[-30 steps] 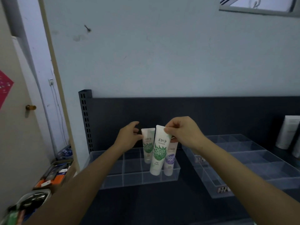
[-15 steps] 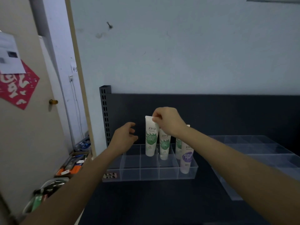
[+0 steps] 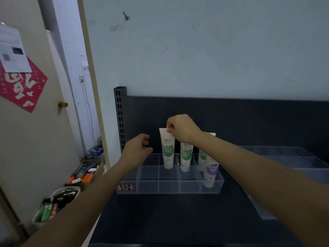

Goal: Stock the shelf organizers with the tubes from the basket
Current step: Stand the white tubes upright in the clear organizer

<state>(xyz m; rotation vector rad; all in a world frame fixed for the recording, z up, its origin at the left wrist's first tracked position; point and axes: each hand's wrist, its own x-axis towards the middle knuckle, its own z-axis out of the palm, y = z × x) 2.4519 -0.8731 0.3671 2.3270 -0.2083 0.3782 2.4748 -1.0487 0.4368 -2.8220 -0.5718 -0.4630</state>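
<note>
Hidden/cut off: the right forearm crosses the third green tube (image 3: 202, 158), so only part of its body and a top corner show. The print on all tubes is too small to read. The second organizer (image 3: 284, 158), at right centre, is faint, and its near end is covered by the same forearm. The left forearm covers part of the basket (image 3: 38, 216) at lower left; its contents are a dim jumble, with green and red packs just discernible. Containers: the clear organizer (image 3: 147, 188) sits on the dark shelf (image 3: 178, 221) at centre, with a small label (image 3: 125, 187) at its front left corner. The green tube (image 3: 167, 150) stands upright with its lower end in a back-row compartment. The second green tube (image 3: 185, 157) is in the next compartment to the right and the third beyond that. The purple tube (image 3: 211, 173) is in the front right compartment. The right hand (image 3: 181, 129) pinches the top edge of the green tube between thumb and curled fingers (image 3: 170, 124). The left hand (image 3: 137, 150) hovers just left of that tube, apart from it, fingers loosely curled and holding nothing. A cardboard box (image 3: 85, 173) of small goods sits beyond the basket. Edges/room: the back panel (image 3: 249, 122) rises close behind the tubes. Bare shelf runs from the organizer's front wall to the bottom of the frame and shows between the two organizers.
</note>
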